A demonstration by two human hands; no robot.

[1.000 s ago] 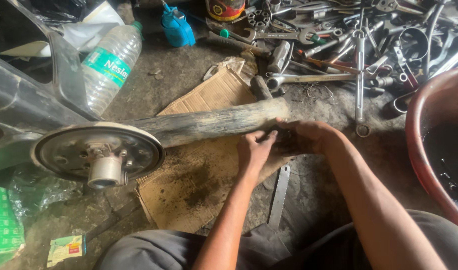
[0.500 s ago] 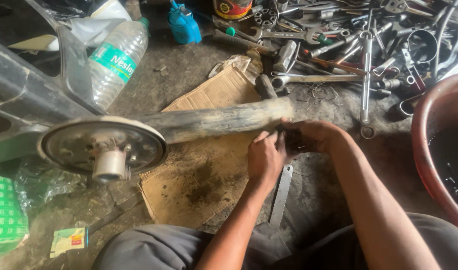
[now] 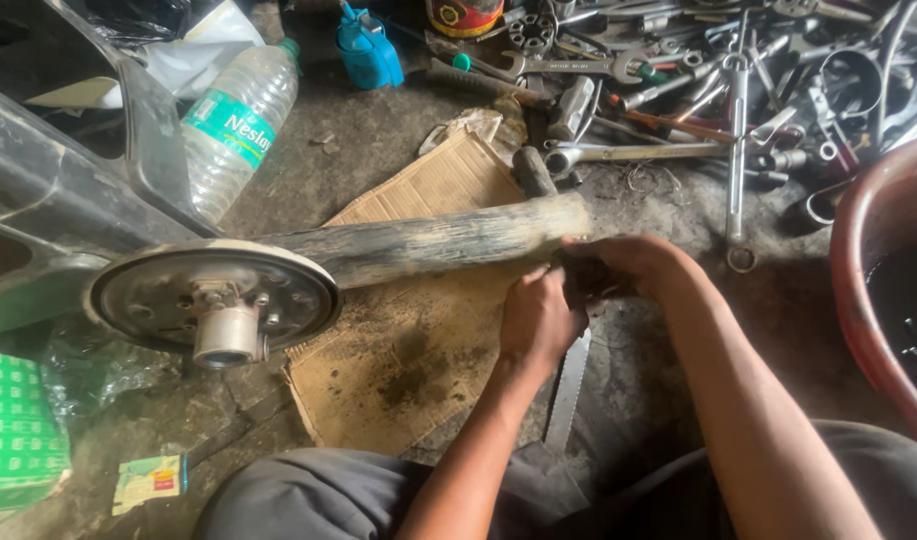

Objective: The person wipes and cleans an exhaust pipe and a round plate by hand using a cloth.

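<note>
L hand [image 3: 536,318] slid up to axle tube [image 3: 428,245] end; both hands grip it, R hand [image 3: 618,265].

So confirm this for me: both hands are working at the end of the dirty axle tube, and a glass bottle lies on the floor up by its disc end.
Wrong on one point: the head view shows a clear plastic bottle, not glass. The rest holds: both hands are at the end of the axle tube.

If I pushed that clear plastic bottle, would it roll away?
Probably. The plastic bottle is round and lies on its side, so it would likely roll. It looks nearly empty, so probably light. The black panel right beside it might stop it on that side.
</note>
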